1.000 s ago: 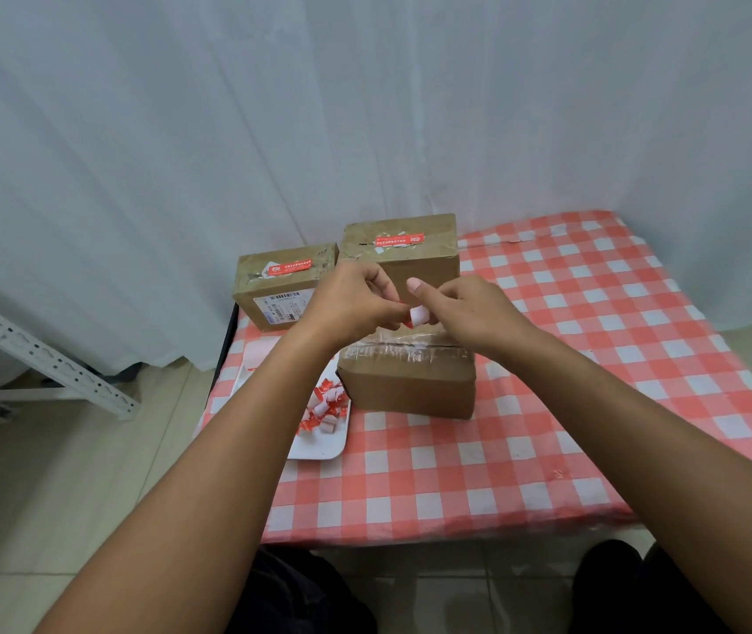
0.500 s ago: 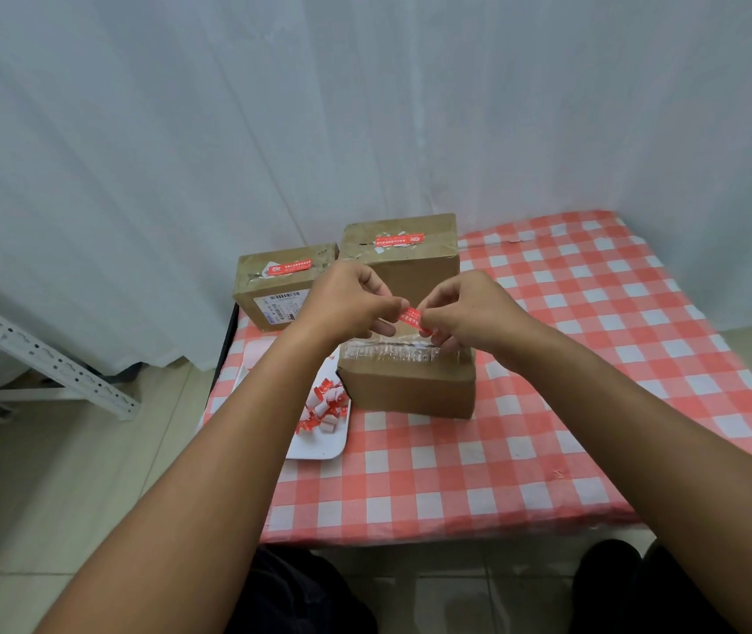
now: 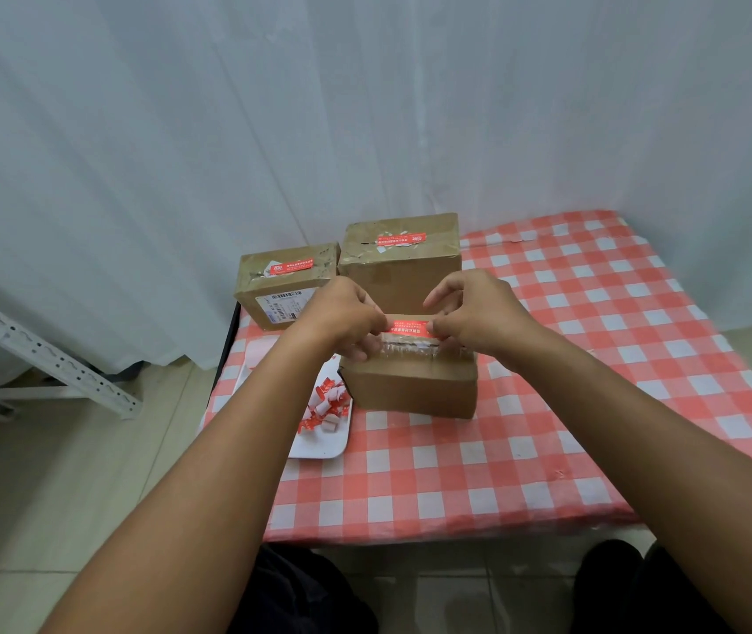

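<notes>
The left hand [image 3: 342, 320] and right hand [image 3: 475, 313] pinched the ends of the sticker [image 3: 408, 328], now stretched flat (bunched moments before) above the box [image 3: 410, 391], ready for pressing.

1. Left hand [image 3: 342, 320], right hand [image 3: 475, 313]: bare.
2. Forearms [image 3: 209, 473]: uncovered right to the frame edge, sleeves out of view.
3. Black trousers [image 3: 301, 597]: plain dark fabric, both legs along the bottom edge.

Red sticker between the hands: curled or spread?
Spread: the sticker runs straight, ends pinched by left hand and right hand, above the front box.
</notes>
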